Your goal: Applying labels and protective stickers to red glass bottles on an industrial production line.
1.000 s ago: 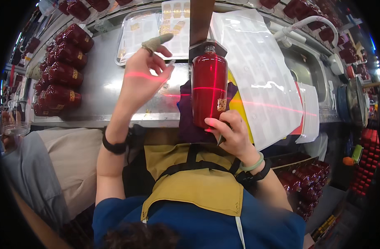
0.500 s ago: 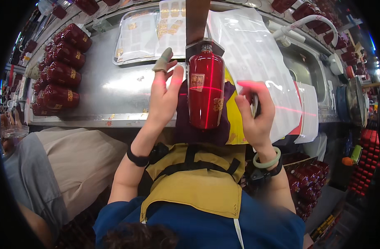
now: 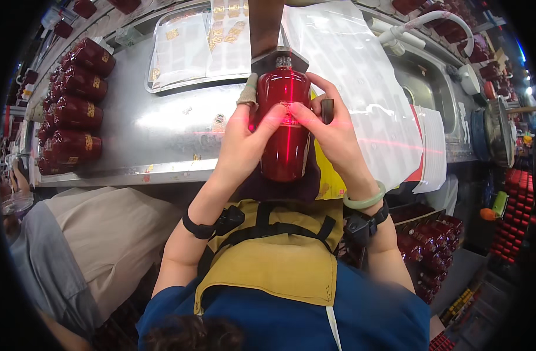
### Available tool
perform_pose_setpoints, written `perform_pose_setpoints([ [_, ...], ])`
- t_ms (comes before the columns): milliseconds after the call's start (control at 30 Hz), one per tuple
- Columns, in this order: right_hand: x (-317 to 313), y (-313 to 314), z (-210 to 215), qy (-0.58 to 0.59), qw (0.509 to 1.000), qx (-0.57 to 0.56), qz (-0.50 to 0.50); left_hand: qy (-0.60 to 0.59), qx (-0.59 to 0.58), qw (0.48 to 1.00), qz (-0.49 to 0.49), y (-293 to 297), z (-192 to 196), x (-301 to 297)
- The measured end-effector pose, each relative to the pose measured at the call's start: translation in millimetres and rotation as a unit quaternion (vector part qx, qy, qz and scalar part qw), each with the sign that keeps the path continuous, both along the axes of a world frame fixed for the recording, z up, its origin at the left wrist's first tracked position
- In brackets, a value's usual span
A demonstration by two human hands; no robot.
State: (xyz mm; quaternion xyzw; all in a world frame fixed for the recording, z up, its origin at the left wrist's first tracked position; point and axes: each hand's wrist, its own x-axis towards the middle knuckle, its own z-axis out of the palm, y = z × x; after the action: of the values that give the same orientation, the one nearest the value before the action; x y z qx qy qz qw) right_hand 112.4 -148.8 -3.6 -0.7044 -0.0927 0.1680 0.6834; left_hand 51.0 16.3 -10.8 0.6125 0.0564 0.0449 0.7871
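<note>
A glossy dark-red glass bottle [image 3: 283, 158] lies in front of me, its clear threaded neck pointing away, against a dark metal bracket [image 3: 262, 60]. My left hand [image 3: 244, 137] holds its left side; a pale finger cot [image 3: 248, 90] covers one fingertip. My right hand [image 3: 336, 131] grips the right side. Both thumbs press side by side on the bottle's upper face, over a small gold label [image 3: 290, 120] that they partly hide. Red laser lines cross there. Between my right fingers shows a small dark object [image 3: 327, 110], its kind unclear. Dark cloth [image 3: 253, 186] lies beneath the bottle.
Several red bottles [image 3: 75, 111] are stacked at left on the steel worktop [image 3: 168, 126]. A tray [image 3: 152, 70] carries sheets of gold stickers [image 3: 228, 29]. Translucent sheeting [image 3: 361, 88] covers the right side, beside a sink [image 3: 446, 105] with a white tap [image 3: 437, 19]. Someone's beige-clad leg [image 3: 116, 228] is at left.
My hands, held apart at either side of the bottle before, have closed in on it. Both thumbs now lie on the gold label. The whole view has shifted slightly.
</note>
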Motion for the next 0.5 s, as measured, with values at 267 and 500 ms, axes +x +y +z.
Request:
perform_pose_setpoints([
  [267, -3.0, 3.9, -3.6, -0.026, 0.999, 0.012, -0.029, 0.034, -0.041, 0.999, -0.002, 0.1, -3.8, -1.4],
  [500, -1.0, 4.9, -3.0, -0.013, 0.999, 0.024, -0.044, 0.062, -0.063, 0.996, -0.011, 1.9, -2.9, 1.4],
])
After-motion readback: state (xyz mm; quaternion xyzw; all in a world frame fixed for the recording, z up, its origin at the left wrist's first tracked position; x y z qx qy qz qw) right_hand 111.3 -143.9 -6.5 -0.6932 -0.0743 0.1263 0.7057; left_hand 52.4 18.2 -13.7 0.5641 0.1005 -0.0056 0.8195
